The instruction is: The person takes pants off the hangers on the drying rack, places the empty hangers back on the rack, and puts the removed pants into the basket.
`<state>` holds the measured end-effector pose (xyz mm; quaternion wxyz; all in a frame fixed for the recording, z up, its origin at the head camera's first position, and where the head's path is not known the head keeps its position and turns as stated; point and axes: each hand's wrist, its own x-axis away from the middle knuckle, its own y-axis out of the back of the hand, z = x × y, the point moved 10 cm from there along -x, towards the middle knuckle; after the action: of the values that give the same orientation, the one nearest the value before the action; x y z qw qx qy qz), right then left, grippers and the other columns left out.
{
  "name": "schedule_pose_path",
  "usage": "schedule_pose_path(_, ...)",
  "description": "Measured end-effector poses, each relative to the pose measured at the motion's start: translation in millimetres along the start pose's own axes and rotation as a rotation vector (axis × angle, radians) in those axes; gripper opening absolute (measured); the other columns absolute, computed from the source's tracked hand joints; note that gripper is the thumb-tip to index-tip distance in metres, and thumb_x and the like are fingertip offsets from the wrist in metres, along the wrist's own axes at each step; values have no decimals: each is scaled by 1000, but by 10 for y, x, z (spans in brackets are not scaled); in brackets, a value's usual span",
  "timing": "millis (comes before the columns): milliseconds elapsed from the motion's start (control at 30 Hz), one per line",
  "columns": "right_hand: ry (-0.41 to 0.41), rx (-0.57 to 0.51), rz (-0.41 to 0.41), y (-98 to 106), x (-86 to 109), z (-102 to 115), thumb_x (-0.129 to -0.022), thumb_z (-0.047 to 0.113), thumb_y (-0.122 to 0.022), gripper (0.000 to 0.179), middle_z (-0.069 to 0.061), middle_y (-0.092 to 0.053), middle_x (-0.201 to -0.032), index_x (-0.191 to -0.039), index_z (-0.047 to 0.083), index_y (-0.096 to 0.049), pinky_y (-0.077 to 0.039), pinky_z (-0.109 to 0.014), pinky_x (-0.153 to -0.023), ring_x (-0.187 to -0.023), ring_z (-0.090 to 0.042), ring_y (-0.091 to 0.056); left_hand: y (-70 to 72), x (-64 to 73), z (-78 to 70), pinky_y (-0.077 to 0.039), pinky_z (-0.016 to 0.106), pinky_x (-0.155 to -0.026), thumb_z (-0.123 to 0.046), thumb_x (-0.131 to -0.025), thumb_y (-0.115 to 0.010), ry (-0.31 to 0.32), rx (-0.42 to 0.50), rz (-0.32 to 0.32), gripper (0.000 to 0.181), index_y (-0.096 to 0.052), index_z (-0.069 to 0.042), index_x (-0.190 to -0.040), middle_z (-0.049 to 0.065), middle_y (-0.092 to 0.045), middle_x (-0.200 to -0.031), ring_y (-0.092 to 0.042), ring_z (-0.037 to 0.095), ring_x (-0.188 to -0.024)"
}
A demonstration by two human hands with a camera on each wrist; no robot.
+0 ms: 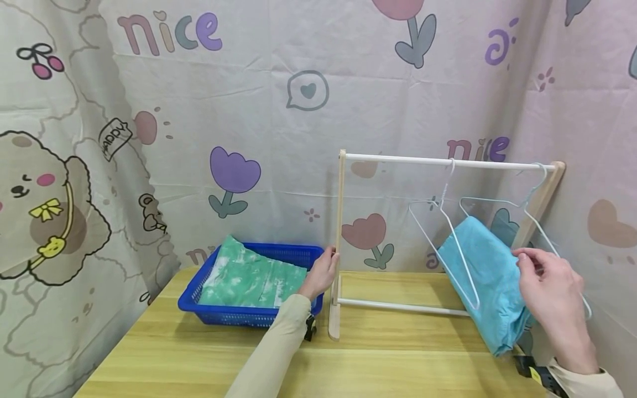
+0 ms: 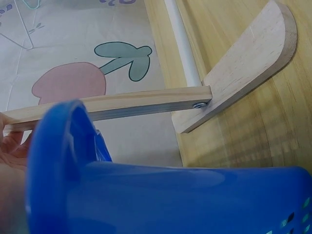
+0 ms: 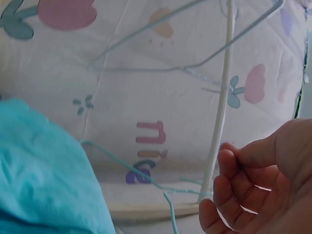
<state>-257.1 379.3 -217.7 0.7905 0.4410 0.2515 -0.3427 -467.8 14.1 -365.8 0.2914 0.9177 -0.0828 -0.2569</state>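
My left hand [image 1: 320, 273] grips the left wooden post [image 1: 340, 210] of a small clothes rack beside the basket. At the rack's right end, a light blue folded cloth [image 1: 485, 276] is draped over a pale blue wire hanger [image 1: 539, 224], its lower part hanging close to the tabletop. My right hand [image 1: 552, 293] is just right of this cloth, fingers loosely bent. In the right wrist view nothing shows between the fingers and thumb, and the cloth is off to the left.
A white wire hanger [image 1: 453, 226] hangs bare on the white top rail [image 1: 398, 159]. Left of the rack, a blue plastic basket [image 1: 234, 319] holds a folded green-and-white cloth [image 1: 254, 276]. Everything stands on a wooden table [image 1: 199, 359] before a printed curtain [image 1: 278, 166].
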Motion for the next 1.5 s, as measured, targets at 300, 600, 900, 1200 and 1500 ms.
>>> schedule_pose_path(300, 22, 50, -99, 155, -21, -93, -98, 5, -43, 28, -35, -56, -110, -108, -11, -64, -28, -55, -82, -108, -51, -43, 1, 16, -3, -49, 40, -82, -30, -109, -26, 7, 6, 1, 41, -46, -1, -132, 12, -58, -109, -54, 22, -94)
schedule_pose_path(600, -140, 101, 84, 3, -69, -409, -101, 13, -37, 50, -38, -26, -148, -147, -7, -33, -26, -73, -101, -132, -58, -28, -11, 6, 40, -51, 42, -86, -29, -109, -29, 15, 24, 15, 39, -45, -3, -134, 14, -59, -116, -56, 24, -100)
schedule_pose_path(900, -170, 146, 293, -141, -133, -617, -104, 27, -35, 61, -42, -43, -125, -148, -12, -19, -35, -70, -81, -111, -61, -39, -24, 9, 61, -50, 43, -90, -31, -109, -29, 29, 35, 14, 43, -43, -2, -137, 15, -58, -121, -56, 25, -105)
schedule_pose_path(1200, -168, 45, 360, -245, -214, -618, -106, 36, -23, 58, -39, -48, -117, -142, -9, -35, -39, -60, -76, -105, -57, -43, -19, 1, 51, -49, 39, -83, -30, -109, -29, 35, 44, 6, 41, -44, -2, -134, 11, -58, -111, -54, 22, -95)
schedule_pose_path(1500, -255, 28, 360, -299, -295, -642, -105, 40, -24, 63, -38, -48, -131, -136, -9, -47, -37, -43, -67, -107, -53, -45, -22, 11, 78, -50, 39, -85, -32, -109, -29, 42, 44, 2, 41, -45, -4, -134, 11, -58, -113, -55, 22, -97)
